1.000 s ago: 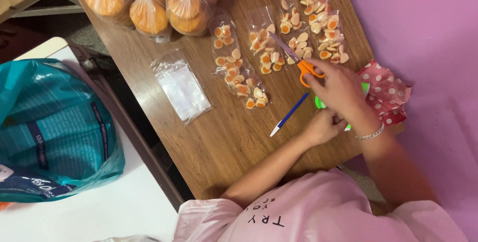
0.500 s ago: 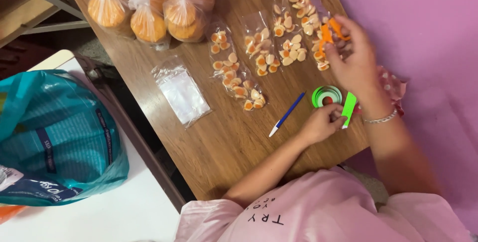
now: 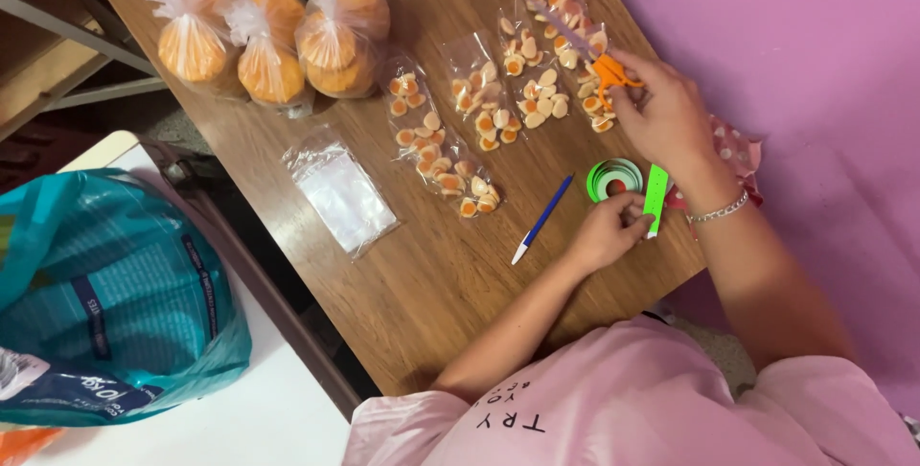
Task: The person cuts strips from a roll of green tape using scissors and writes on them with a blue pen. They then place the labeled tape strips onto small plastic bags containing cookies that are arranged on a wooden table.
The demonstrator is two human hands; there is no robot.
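Wooden table [image 3: 402,274] against purple wall [image 3: 815,54]. I see clear packets of orange-white candies [image 3: 484,102] far centre, bagged orange buns [image 3: 268,40] far left. Right hand [image 3: 666,121] clamped on orange-handled scissors [image 3: 606,71]; left hand [image 3: 604,231] pinches green tape strip [image 3: 655,196] beside green tape roll [image 3: 613,179].

Tape roll [image 3: 613,179] on table [image 3: 422,274], pen [image 3: 541,220] left of it, candy bags [image 3: 479,107] behind.

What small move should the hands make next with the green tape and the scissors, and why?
Probably bring the scissors in the right hand down to the green strip that the left hand holds beside the tape roll. The strip is already pulled out, while the scissors are apart from it, over the candy bags.
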